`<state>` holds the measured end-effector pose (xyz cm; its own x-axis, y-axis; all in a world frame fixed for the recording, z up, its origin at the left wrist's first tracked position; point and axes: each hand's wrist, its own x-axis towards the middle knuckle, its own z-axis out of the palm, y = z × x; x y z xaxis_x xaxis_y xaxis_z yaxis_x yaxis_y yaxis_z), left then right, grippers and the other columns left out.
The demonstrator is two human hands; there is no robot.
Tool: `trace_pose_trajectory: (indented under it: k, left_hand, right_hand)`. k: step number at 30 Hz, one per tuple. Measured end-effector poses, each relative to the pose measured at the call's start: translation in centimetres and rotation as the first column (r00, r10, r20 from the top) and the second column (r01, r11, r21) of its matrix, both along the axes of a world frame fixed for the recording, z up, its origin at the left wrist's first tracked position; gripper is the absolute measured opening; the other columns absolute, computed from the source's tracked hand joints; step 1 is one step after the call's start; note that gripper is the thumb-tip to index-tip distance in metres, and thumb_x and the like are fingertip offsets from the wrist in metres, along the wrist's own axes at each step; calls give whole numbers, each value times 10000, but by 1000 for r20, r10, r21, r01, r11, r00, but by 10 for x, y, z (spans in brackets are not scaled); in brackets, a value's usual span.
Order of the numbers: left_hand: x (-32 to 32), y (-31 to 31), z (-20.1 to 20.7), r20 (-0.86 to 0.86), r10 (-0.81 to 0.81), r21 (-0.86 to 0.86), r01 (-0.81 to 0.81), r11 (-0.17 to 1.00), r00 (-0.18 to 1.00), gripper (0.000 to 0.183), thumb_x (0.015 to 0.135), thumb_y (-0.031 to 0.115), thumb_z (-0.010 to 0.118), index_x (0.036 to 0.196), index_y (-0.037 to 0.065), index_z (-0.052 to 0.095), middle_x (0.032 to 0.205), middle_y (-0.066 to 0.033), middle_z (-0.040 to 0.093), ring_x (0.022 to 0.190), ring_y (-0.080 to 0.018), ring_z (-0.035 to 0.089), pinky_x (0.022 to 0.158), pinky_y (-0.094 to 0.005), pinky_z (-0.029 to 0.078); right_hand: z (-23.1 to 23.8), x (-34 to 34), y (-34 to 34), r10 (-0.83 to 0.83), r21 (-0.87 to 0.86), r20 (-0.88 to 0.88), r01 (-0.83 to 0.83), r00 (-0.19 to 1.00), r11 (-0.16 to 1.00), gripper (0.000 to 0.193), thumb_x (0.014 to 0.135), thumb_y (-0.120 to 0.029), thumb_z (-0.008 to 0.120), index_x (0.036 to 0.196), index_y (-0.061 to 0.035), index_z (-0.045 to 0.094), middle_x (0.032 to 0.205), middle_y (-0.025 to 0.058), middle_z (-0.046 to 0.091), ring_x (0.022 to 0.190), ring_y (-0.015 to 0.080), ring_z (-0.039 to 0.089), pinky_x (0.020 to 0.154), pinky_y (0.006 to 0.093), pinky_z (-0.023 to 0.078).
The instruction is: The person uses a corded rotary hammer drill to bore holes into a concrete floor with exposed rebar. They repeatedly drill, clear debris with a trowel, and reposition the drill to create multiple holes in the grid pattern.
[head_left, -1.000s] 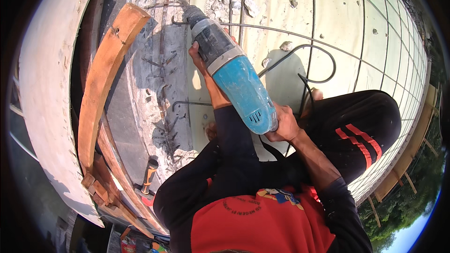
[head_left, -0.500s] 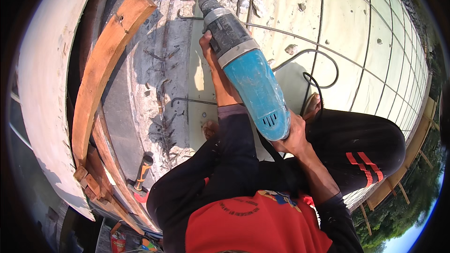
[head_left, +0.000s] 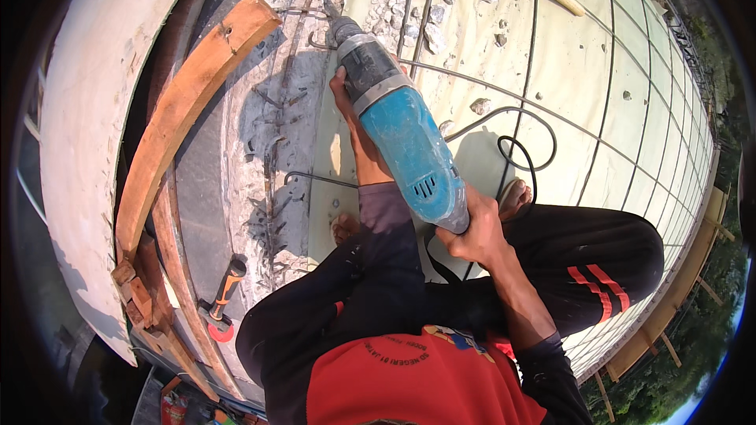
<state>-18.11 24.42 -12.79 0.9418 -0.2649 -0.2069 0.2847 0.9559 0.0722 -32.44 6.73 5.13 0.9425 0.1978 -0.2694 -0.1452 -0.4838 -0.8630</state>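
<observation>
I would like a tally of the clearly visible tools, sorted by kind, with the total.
Blue-and-grey, drill-like power tool: 1
Metal trowel with pale wooden handle: 1
Tool with orange-and-black handle: 1
Total: 3

Sunlit pale decking (head_left: 571, 63), whitish board (head_left: 94, 142) at left, probably trees (head_left: 705, 338) at right

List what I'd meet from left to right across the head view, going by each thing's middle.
Pale plywood sheet, curved orange-brown wooden beam, blue-and-grey power drill, right hand, metal trowel with a pale wooden handle.
</observation>
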Motion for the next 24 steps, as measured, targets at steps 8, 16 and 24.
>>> trace_pose_trajectory:
  k: [8, 16, 24]
  left_hand:
    - [24, -11, 12, 82, -142, -264, 159, 952, 987, 674, 768, 568, 597, 1181, 39, 526, 1063, -132, 591, 921, -261, 612, 819, -394, 514]
    - [21, -36, -24, 337, -57, -781, 313, 541, 940, 497, 909, 248, 554, 1359, 83, 419, 1129, -73, 505, 1038, -227, 559, 921, -398, 471]
    - [-20, -56, -8, 346, -296, -727, 453, 516, 891, 346, 886, 456, 583, 1130, 214, 546, 1088, 9, 569, 1073, -165, 540, 997, -347, 344]
  right_hand:
    - [-20, 2, 16, 54, -172, 97, -37, 994, 984, 565, 568, -34, 716, 1103, -8, 537, 873, 163, 604, 776, 393, 623, 649, 428, 516]
    - [-11, -7, 25, 299, -460, 129, -210, 946, 863, 769, 487, -59, 744, 1217, -36, 503, 1057, 107, 580, 871, 304, 641, 706, 386, 534]
    - [40, -29, 2, 230, -479, 127, -143, 965, 866, 733, 473, -67, 734, 1185, -24, 563, 1071, 112, 610, 875, 314, 647, 724, 388, 535]
